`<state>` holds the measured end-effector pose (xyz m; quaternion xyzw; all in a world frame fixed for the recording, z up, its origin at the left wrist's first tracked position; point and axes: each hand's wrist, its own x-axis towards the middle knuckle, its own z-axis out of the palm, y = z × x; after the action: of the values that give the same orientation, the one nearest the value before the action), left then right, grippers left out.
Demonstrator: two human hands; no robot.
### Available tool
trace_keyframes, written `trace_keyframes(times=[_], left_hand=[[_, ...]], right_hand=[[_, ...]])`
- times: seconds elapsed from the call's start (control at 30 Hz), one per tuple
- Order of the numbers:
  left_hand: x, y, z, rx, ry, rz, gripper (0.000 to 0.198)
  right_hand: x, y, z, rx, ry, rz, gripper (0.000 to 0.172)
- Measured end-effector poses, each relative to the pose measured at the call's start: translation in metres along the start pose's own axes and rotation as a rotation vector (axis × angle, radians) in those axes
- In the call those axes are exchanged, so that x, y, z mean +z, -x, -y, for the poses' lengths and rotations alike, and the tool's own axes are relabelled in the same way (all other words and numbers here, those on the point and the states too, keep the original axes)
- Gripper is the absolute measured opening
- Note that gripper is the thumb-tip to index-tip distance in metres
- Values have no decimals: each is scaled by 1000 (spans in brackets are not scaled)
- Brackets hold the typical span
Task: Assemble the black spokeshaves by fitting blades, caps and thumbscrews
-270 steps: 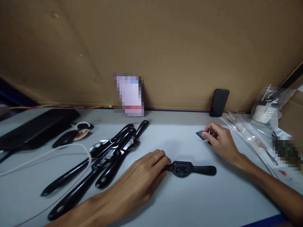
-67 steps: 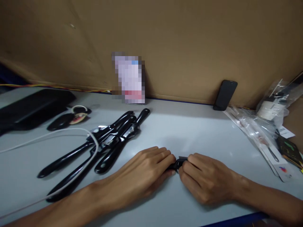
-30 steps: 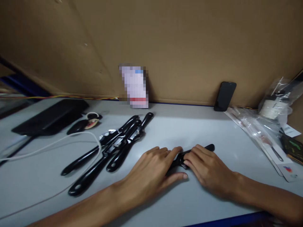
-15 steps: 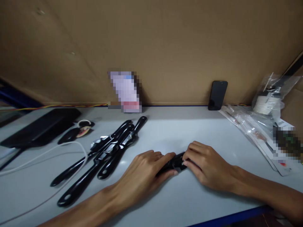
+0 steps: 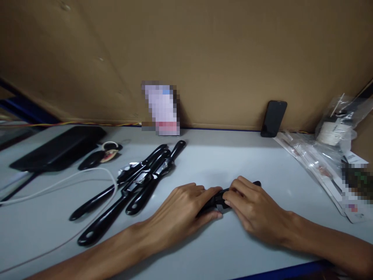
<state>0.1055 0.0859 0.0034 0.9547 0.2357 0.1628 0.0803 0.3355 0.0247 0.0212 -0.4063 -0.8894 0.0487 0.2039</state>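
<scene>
A black spokeshave [image 5: 222,205] lies low over the table between my hands, its middle partly covered by fingers. My left hand [image 5: 186,207] wraps round its left handle, with thumb and forefinger near the metal blade part. The fingers of my right hand [image 5: 251,208] are closed on the body beside the blade; the tip of the other handle shows beyond the knuckles. To the left, several more black spokeshaves [image 5: 136,189] lie in an overlapping pile, with shiny blade parts at their middles.
A black phone [image 5: 274,118] and a blurred upright item [image 5: 163,111] lean against the cardboard wall [image 5: 218,58]. At left are a black case [image 5: 62,149], keys [image 5: 96,157] and a white cable [image 5: 110,175]. Plastic-wrapped packages [image 5: 317,167] and a bagged white roll [image 5: 332,132] are at right.
The view has shifted slightly, so most things sit a little further right. The far handle tip now shows past my right hand. Both hands keep hold of the spokeshave.
</scene>
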Motion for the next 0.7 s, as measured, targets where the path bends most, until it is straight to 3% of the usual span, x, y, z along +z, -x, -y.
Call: trace_keyframes(times=[0.2,0.4,0.7], left_hand=[[0,0,-1,-17,11,-10,25],[2,0,0,-13,-1,7,38],[-5,-7,-16,-98,-188,114,56]], right_hand=[[-9,-1,0,-5,47,42,28],[-1,-2,3,-291,305,-48,35],[4,-1,0,-38,16,-105,22]])
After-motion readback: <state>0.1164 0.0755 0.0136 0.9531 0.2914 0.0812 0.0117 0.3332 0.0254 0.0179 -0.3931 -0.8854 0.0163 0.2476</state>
